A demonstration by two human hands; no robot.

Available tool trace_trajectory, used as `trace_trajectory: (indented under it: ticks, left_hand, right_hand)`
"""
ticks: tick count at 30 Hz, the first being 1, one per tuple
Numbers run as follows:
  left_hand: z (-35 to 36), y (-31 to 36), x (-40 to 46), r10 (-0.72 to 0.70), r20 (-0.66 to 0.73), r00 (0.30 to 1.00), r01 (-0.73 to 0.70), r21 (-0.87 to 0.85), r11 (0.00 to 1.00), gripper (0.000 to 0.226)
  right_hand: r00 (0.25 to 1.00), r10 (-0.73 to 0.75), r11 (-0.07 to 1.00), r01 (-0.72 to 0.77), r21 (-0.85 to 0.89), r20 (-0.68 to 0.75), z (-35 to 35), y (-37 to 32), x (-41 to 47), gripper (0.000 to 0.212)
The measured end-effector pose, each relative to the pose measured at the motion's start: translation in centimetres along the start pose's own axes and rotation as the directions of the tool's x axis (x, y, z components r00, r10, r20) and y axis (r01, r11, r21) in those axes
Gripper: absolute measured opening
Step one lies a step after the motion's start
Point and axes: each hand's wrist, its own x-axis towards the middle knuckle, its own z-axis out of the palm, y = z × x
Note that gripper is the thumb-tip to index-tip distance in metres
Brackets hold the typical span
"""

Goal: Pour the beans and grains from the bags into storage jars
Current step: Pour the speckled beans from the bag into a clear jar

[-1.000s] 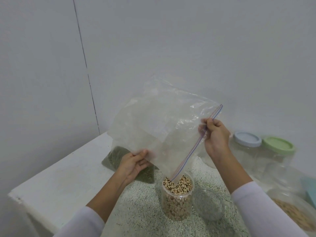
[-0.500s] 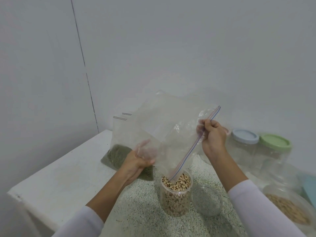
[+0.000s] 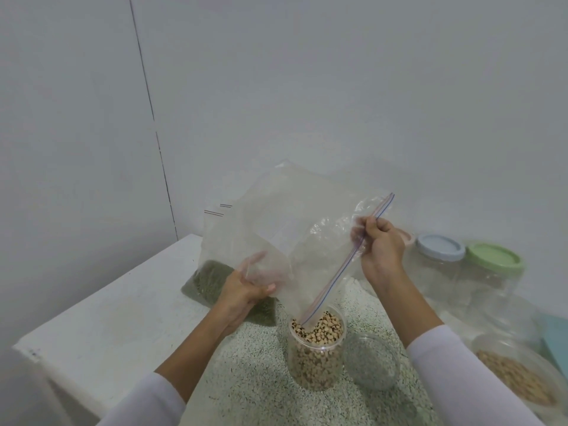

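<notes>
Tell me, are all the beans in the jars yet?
Not all. The open jar is full of black-eyed beans, and the clear zip bag above it looks empty. The left hand and right hand hold that bag by its bottom and its zip edge. A bag of green beans lies unpoured, and the jars with blue and green lids look empty.

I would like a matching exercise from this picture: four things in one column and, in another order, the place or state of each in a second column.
Things:
1. zip bag
2. open jar
3. green lid
4. clear lid

Places or states:
A. full of black-eyed beans
B. lying on the counter, right of the open jar
C. empty, held up by the left hand and the right hand
D. on a jar at the back right

Pairs: 1-C, 2-A, 3-D, 4-B
</notes>
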Motion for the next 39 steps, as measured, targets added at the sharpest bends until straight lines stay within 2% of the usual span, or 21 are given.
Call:
trace_trajectory:
  ticks: [3, 5, 11, 13, 16, 19, 22, 26, 31, 34, 35, 37, 39]
  left_hand:
    - [-0.4, 0.3, 0.2, -0.019, 0.055, 0.998, 0.021, -0.02, 1.0, 0.069]
    - [-0.6, 0.2, 0.4, -0.013, 0.063, 0.998, 0.011, 0.026, 1.0, 0.069]
    - [-0.8, 0.3, 0.7, 0.017, -0.015, 1.0, -0.015, 0.139, 0.99, 0.065]
    - [-0.8, 0.3, 0.7, 0.017, -0.026, 1.0, -0.013, 0.156, 0.988, 0.053]
    - [-0.7, 0.1, 0.6, -0.007, -0.055, 0.998, 0.016, 0.171, 0.985, 0.021]
    - [-0.4, -0.5, 0.6, -0.057, -0.051, 0.997, 0.062, 0.103, 0.993, 0.01]
    - [-0.2, -0.5, 0.6, -0.081, 0.012, 0.997, 0.08, 0.053, 0.995, 0.025]
    - [0.0, -0.4, 0.4, -0.11, 0.063, 0.992, 0.095, 0.204, 0.974, 0.058]
    - [0.6, -0.2, 0.2, -0.063, -0.057, 0.996, 0.076, 0.264, 0.962, 0.06]
    - [1.1, -0.1, 0.3, -0.041, -0.093, 0.995, 0.065, 0.277, 0.959, 0.079]
    - [1.4, -0.1, 0.3, -0.038, -0.096, 0.995, 0.064, 0.291, 0.955, 0.076]
    - [1.7, 0.0, 0.2, -0.012, -0.1, 0.995, 0.045, 0.334, 0.941, 0.053]
    - [2.3, 0.1, 0.3, 0.006, -0.108, 0.994, 0.033, 0.355, 0.934, 0.045]
  right_hand:
    - [1.0, -0.013, 1.0, 0.013, -0.008, -0.003, 0.1, -0.3, 0.3, 0.023]
    - [1.0, -0.025, 1.0, 0.025, -0.009, -0.006, -0.1, -0.4, 0.5, 0.023]
    - [1.0, -0.019, 1.0, 0.019, -0.008, -0.001, -0.3, -0.4, 0.8, 0.022]
    - [1.0, -0.013, 1.0, 0.013, 0.001, 0.003, -0.4, -0.3, 0.9, 0.022]
    - [1.0, -0.015, 1.0, 0.015, 0.019, 0.001, -0.5, 0.0, 0.9, 0.023]
    - [1.0, -0.013, 1.0, 0.013, 0.021, -0.007, -0.3, 0.1, 0.9, 0.023]
    - [1.0, -0.014, 1.0, 0.014, 0.005, -0.007, -0.1, 0.2, 0.9, 0.022]
    - [1.0, -0.007, 1.0, 0.006, -0.011, -0.011, 0.0, 0.3, 0.9, 0.022]
    - [1.0, -0.003, 1.0, 0.003, -0.002, -0.004, 0.2, 0.3, 1.0, 0.022]
    - [1.0, 0.005, 1.0, -0.005, 0.013, -0.001, 0.2, 0.1, 0.9, 0.022]
    - [1.0, 0.007, 1.0, -0.007, 0.02, 0.0, 0.2, 0.0, 0.8, 0.022]
    - [1.0, 0.007, 0.999, -0.007, 0.034, 0.003, 0.2, -0.1, 0.8, 0.023]
    - [1.0, 0.002, 0.999, -0.002, 0.039, 0.006, 0.1, -0.2, 0.8, 0.022]
